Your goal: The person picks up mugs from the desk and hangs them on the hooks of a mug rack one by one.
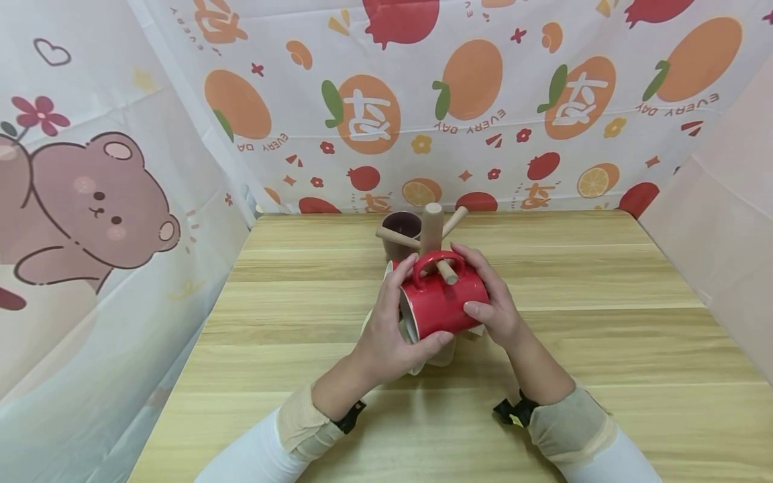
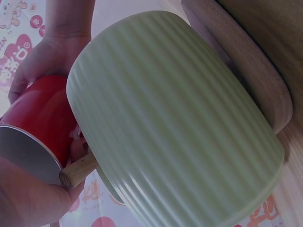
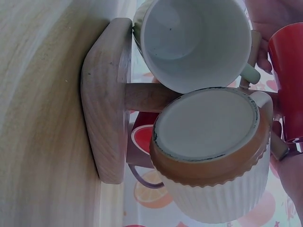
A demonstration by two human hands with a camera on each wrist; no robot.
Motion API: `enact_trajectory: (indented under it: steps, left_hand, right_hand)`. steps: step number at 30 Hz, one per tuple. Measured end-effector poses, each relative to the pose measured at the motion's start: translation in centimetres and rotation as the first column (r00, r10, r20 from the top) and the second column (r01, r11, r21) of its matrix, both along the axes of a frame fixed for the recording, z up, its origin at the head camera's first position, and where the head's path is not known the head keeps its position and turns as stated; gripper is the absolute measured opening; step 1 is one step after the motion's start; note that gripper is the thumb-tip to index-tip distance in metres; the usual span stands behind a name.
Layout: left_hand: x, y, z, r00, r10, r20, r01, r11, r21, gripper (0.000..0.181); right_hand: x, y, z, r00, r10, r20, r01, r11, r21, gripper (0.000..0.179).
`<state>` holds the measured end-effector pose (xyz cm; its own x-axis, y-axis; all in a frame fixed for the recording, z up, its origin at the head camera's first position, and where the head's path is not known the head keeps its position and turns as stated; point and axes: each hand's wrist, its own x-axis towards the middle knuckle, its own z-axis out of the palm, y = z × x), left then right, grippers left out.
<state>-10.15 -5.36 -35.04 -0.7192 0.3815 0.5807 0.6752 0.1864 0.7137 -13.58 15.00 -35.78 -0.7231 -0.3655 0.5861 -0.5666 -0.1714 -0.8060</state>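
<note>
Both hands hold a red mug (image 1: pixel 443 310) lying on its side at the top of a wooden mug rack (image 1: pixel 431 225). My left hand (image 1: pixel 386 335) grips the mug's open end, thumb low at the front. Around the other end, my right hand (image 1: pixel 500 305) curls with its thumb on the mug's side. The red handle (image 1: pixel 439 256) faces up, and a rack peg (image 1: pixel 447 272) shows through its loop. Close below hang a ribbed pale green mug (image 2: pixel 175 118) and a ribbed white mug (image 3: pixel 213 196) with a brown base band.
Behind the rack post shows a dark mug (image 1: pixel 391 249). The rack's wooden base (image 3: pixel 106 109) stands on the wood-grain table (image 1: pixel 290 302). A fruit-print cloth (image 1: pixel 410 154) hangs along the back edge, and a bear-print cloth (image 1: pixel 102 201) hangs on the left.
</note>
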Motion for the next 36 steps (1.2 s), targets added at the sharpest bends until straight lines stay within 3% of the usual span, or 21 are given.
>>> enact_trajectory:
  steps: [27, 36]
  left_hand:
    - [0.1, 0.1, 0.1, 1.0, 0.016, -0.005, -0.016, 1.0, 0.003, 0.101]
    - [0.1, 0.1, 0.0, 1.0, 0.013, 0.013, -0.014, 1.0, 0.006, 0.1]
  right_hand:
    - [0.1, 0.0, 0.1, 1.0, -0.006, 0.022, 0.006, 1.0, -0.016, 0.07]
    - [-1.4, 0.2, 0.4, 0.998, -0.007, -0.057, -0.002, 0.987, -0.162, 0.051]
